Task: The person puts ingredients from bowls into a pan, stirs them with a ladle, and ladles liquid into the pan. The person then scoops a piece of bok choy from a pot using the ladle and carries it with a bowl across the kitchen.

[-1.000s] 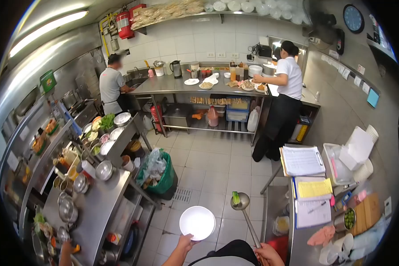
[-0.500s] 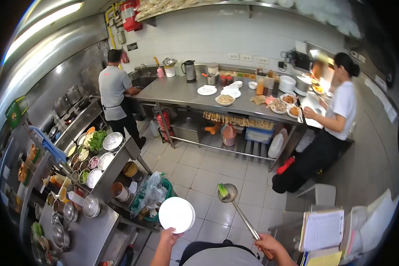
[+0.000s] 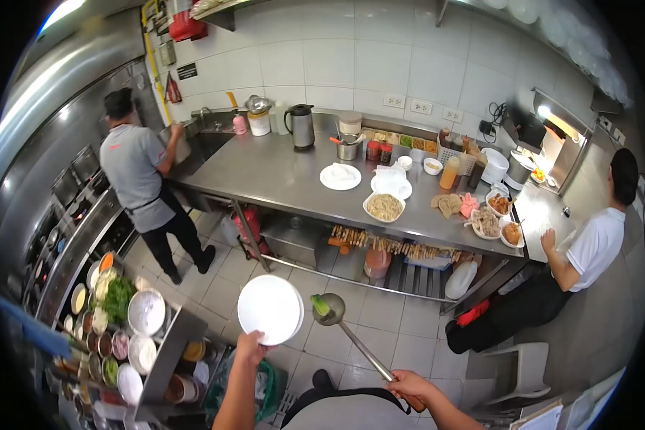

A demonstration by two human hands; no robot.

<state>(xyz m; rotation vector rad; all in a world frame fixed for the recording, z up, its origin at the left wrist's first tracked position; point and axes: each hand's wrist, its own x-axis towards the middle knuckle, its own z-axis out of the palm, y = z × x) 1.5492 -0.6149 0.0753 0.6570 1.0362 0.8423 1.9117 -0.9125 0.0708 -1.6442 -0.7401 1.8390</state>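
Observation:
My left hand (image 3: 249, 349) grips the near rim of a round white plate (image 3: 266, 308); a second white rim shows beneath it, so it looks like a stack. My right hand (image 3: 407, 387) is wrapped round the handle of a long metal ladle (image 3: 362, 345). In the ladle's bowl, just right of the plates, lies a piece of green vegetable (image 3: 320, 307). Both hands are held out over the tiled floor, short of the steel counter. The plate's top face looks bare.
Ahead runs a steel counter (image 3: 265, 168) with a noodle bowl (image 3: 384, 207), a white plate (image 3: 340, 177) and a thermos jug (image 3: 300, 127). One person (image 3: 140, 172) stands at the left, another (image 3: 588, 251) at the right. Ingredient bowls (image 3: 146, 312), a green bin (image 3: 272, 383) and a white stool (image 3: 523, 365) are nearby.
My view has moved nearer the counter. The plates and ladle have come along, still held. The left person now lifts a pot; the right person has turned away from the counter dishes.

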